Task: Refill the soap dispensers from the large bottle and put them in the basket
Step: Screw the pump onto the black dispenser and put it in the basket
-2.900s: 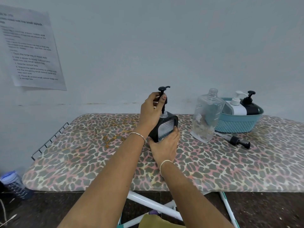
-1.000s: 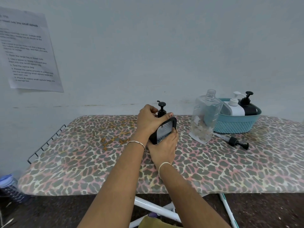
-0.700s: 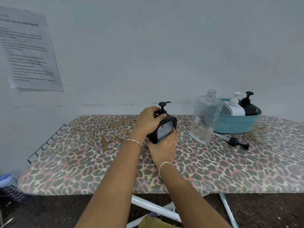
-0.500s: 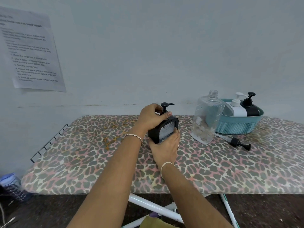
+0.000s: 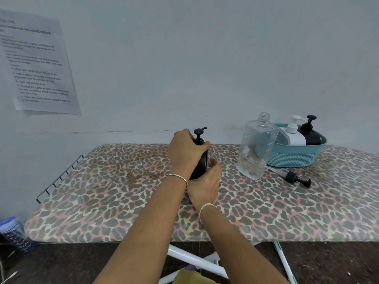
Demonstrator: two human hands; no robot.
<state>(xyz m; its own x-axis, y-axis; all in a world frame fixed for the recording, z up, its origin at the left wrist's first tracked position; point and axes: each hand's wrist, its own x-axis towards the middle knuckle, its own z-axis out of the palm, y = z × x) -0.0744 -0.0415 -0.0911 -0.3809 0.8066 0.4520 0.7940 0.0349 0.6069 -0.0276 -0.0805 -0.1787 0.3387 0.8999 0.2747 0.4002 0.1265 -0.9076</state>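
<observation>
A black soap dispenser (image 5: 200, 165) stands at the middle of the leopard-print board (image 5: 102, 191), its black pump head (image 5: 199, 134) sticking up. My left hand (image 5: 185, 152) wraps over its top and shoulder, fingers around the pump collar. My right hand (image 5: 205, 185) cups its lower side from the front, fingers loosened. To the right stands the large clear bottle (image 5: 255, 148), uncapped. Behind it a teal basket (image 5: 295, 156) holds a white dispenser (image 5: 293, 134) and a black dispenser (image 5: 309, 132).
A loose black pump (image 5: 295, 178) with its tube lies on the board in front of the basket. A wire rack (image 5: 59, 177) edges the board's left end. A paper sheet (image 5: 37, 64) hangs on the wall. A bottle (image 5: 12, 232) stands on the floor at left.
The pump was lowered into the black dispenser and my left hand has been twisting it at the collar. The dispenser has turned, its clear window now facing away, and my right fingers have loosened.
</observation>
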